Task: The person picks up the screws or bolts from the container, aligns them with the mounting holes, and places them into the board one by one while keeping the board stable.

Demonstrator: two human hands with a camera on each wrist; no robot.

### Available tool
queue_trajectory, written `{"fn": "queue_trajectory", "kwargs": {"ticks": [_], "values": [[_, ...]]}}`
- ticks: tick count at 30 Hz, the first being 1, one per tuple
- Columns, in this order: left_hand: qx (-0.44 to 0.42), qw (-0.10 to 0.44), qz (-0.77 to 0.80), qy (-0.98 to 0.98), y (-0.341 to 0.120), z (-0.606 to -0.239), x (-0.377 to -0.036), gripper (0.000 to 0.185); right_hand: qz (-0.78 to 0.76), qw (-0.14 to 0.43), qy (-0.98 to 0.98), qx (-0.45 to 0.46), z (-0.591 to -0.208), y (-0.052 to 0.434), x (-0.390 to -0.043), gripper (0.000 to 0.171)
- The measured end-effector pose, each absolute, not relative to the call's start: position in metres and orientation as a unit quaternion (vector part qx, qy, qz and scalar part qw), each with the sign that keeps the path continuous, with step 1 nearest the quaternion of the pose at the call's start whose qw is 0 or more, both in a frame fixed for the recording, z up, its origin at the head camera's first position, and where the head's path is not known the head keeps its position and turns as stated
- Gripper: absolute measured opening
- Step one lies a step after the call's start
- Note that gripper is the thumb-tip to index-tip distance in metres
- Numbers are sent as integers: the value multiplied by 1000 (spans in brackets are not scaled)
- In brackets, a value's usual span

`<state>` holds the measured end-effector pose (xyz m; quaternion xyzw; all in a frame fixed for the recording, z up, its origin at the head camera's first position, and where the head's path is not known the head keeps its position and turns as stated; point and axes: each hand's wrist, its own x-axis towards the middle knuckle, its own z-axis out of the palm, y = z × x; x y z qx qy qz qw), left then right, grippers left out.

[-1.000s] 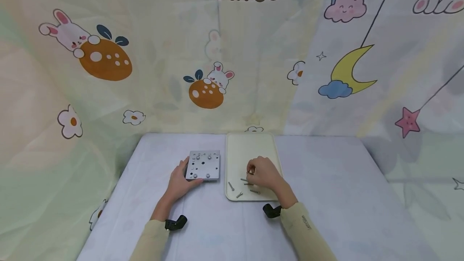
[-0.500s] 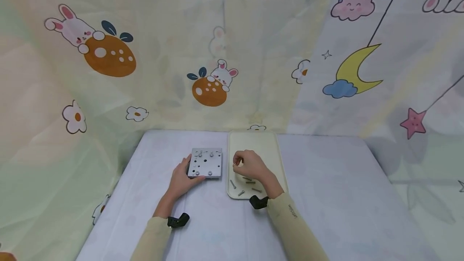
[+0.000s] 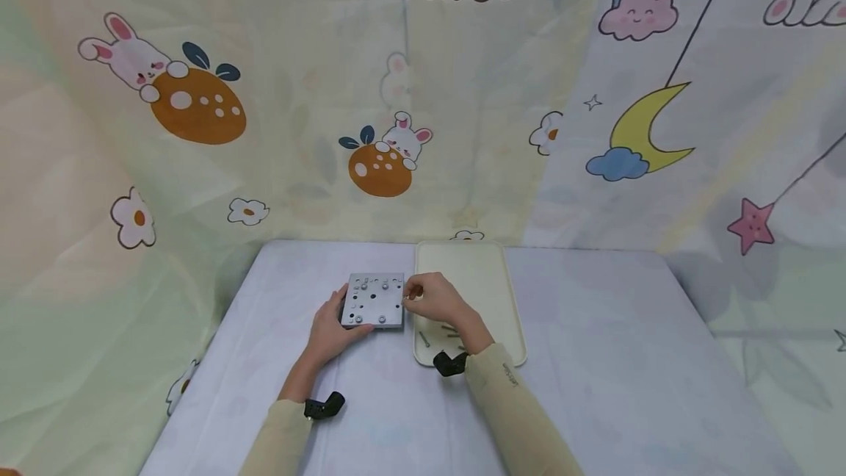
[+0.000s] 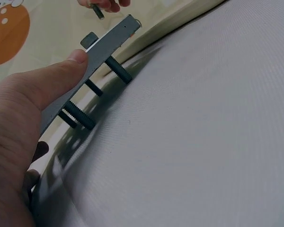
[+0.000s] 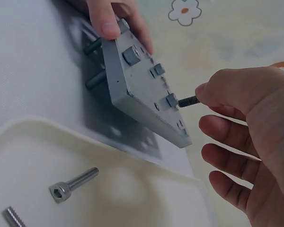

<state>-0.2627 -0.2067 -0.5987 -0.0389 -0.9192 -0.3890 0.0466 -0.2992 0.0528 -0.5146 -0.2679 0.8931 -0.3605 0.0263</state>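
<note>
My left hand grips a square grey metal plate by its left side, thumb on the near edge. Several holes pierce the plate, and socket-head screws stand in it with heads up. In the left wrist view, threaded shanks stick out below its underside, above the cloth. Beside the plate's right edge, my right hand pinches another screw between thumb and index finger. Its threaded end points toward the plate's top face; its head is hidden in the fingers.
A cream tray lies right of the plate, partly under my right forearm. Loose screws rest in its near part. White cloth covers the table, and a printed curtain hangs behind it.
My right hand has moved left from above the loose screws in the tray to the plate's right edge, carrying a screw. The left hand keeps its hold on the plate.
</note>
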Motion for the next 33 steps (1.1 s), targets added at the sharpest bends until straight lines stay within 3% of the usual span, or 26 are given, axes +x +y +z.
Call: {"fn": "queue_trajectory", "kwargs": {"ticks": [7, 33], "values": [[-34, 43, -384, -922, -210, -601, -257, 119, -363, 68, 895, -251, -522, 43, -301, 5], [-51, 65, -388, -918, -206, -598, -260, 116, -366, 83, 895, -240, -526, 38, -305, 9]]}}
